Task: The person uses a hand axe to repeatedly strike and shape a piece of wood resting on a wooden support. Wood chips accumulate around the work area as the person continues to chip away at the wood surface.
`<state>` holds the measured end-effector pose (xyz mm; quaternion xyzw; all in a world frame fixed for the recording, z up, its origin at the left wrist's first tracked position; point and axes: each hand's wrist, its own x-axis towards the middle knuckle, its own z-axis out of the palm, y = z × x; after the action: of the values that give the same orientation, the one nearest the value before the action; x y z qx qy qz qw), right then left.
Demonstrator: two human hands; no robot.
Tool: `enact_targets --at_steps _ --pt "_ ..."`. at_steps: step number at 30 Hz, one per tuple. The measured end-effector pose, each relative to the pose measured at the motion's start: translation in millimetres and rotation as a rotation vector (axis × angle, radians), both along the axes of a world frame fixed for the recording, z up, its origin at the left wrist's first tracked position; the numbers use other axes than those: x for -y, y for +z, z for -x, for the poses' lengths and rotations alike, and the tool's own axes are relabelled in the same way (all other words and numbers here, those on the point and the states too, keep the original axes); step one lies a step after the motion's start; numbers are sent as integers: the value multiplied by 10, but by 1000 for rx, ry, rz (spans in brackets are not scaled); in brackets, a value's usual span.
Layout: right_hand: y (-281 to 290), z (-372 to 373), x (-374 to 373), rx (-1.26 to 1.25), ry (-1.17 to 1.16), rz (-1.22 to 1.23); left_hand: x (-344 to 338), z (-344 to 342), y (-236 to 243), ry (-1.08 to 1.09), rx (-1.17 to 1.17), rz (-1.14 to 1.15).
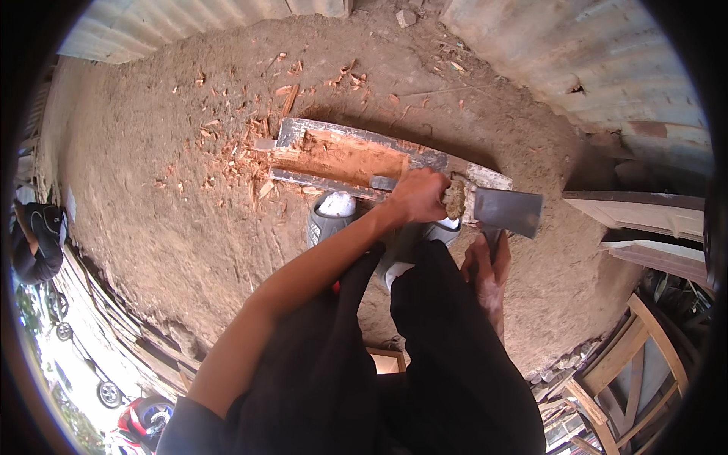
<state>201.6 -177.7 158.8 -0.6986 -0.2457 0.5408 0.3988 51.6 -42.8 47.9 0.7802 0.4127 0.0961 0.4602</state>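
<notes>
left arm extended, left hand (pixel 418 196) in closed grip, right hand (pixel 487 265) fisted low

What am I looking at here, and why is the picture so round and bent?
There is no machine here: a person wears a wide-angle camera on the head, looking down, which bends the edges. The left hand grips a rough brownish lump against a grey wooden plank lying on the dirt ground; the plank's top is chopped open to reddish wood. The right hand holds a hatchet by its handle, blade near the plank's end. Wood chips lie scattered. Both shoes stand beside the plank.
</notes>
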Motion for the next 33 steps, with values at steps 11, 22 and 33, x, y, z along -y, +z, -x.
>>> enact_targets --at_steps 11,22,33 --pt "-203 64 119 81 -194 -7 50 -50 -118 35 11 -97" --pt "98 -95 -87 -36 -149 -78 4 22 67 -162 -74 19" --pt "94 -31 -8 -56 -99 -2 -38 83 66 -37 61 30"
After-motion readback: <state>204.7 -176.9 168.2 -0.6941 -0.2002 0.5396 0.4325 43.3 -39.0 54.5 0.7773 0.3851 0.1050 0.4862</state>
